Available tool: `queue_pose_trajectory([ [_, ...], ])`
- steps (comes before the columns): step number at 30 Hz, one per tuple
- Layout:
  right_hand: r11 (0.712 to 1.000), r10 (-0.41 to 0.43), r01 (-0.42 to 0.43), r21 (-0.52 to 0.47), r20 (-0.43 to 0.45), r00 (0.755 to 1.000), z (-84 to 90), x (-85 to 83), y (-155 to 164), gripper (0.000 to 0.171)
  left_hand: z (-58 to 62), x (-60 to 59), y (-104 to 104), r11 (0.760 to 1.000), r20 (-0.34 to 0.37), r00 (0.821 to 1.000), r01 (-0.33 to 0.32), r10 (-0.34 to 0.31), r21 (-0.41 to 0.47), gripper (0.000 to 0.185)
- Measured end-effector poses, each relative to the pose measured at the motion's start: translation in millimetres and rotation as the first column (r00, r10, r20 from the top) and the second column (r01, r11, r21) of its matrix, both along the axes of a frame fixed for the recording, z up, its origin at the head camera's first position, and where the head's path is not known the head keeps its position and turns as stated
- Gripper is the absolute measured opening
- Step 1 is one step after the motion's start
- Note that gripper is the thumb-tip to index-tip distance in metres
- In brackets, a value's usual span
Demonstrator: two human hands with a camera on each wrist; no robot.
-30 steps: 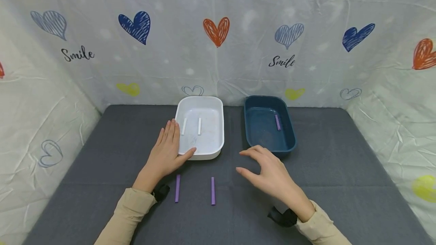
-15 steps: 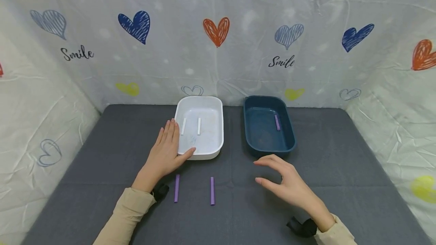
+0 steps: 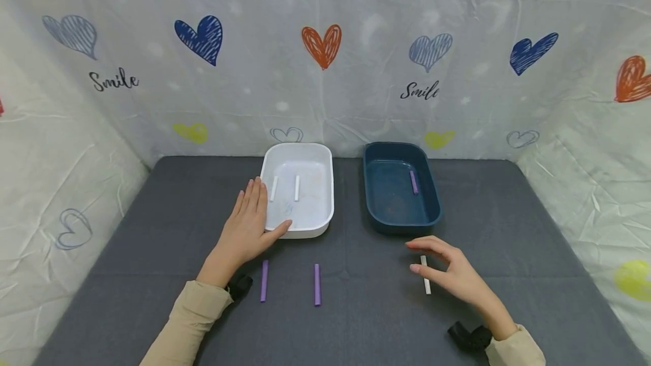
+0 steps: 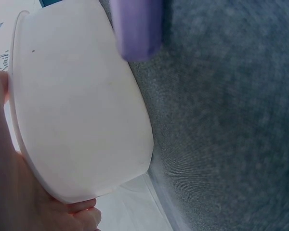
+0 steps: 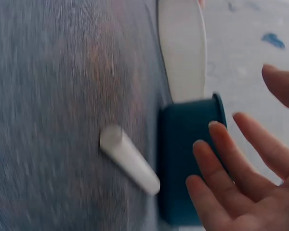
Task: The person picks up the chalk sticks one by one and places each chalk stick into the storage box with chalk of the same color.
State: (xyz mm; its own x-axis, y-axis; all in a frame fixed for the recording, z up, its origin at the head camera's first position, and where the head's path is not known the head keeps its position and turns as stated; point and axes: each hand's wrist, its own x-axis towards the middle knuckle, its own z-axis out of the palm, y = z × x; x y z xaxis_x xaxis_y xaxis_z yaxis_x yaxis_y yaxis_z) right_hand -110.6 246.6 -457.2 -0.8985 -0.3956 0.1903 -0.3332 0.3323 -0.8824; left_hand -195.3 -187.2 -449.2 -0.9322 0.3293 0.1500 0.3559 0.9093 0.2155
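While the left hand (image 3: 246, 232) rests flat against the near left corner of the white tray (image 3: 322, 158), fingers straight along its side wall and thumb laid on the front rim, the right hand (image 3: 458, 274) hovers over the grey mat (image 3: 152, 208) in front of the blue tray (image 3: 432, 199), fingers spread and loosely bent, holding nothing; a white stick (image 3: 425, 274) lies on the mat just under those fingers, and whether the fingertips touch it cannot be told; the right wrist view shows the same white stick (image 5: 129, 159) lying free on the cloth beside the blue tray's wall (image 5: 183, 163), with the fingers (image 5: 216, 159) apart from it; two white sticks (image 3: 274, 188) lie side by side inside the white tray, and one purple stick (image 3: 414, 182) lies inside the blue tray near its right wall; two more purple sticks (image 3: 264, 280) lie parallel on the mat in front of the white tray, one just beside the left wrist, the other (image 3: 317, 284) well apart to its right; the left wrist view shows the palm (image 4: 9, 192) pressed to the tray's white wall (image 4: 77, 110).
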Motion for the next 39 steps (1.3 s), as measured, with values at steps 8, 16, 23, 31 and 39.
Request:
queue_pose_trajectory([
  [8,0.997,-0.003,0.003,0.077,-0.001,1.000,-11.1,-8.1,26,0.049,0.2,0.5,-1,1.000,-0.001,1.000,-0.001,0.001,0.008,0.105],
  [16,0.950,0.057,-0.086,0.302,0.101,0.993,-12.9,-3.0,42,0.086,-0.7,0.2,-1,1.000,0.005,1.000,-0.002,0.002,-0.001,0.105],
  [23,0.941,0.153,-0.179,0.286,0.111,0.982,-21.2,-1.5,45,0.098,-0.8,0.9,-2,1.000,-0.001,1.000,-0.002,0.002,-0.004,0.106],
  [31,0.933,0.127,-0.132,0.336,0.036,0.991,-26.9,-1.4,41,0.101,-1.5,1.1,-2,1.000,-0.012,1.000,-0.003,0.003,-0.003,0.106],
  [39,0.943,0.109,-0.100,0.317,-0.009,0.994,-27.5,-1.2,40,0.080,-0.8,1.3,-2,1.000,-0.007,1.000,-0.004,0.004,-0.005,0.105],
])
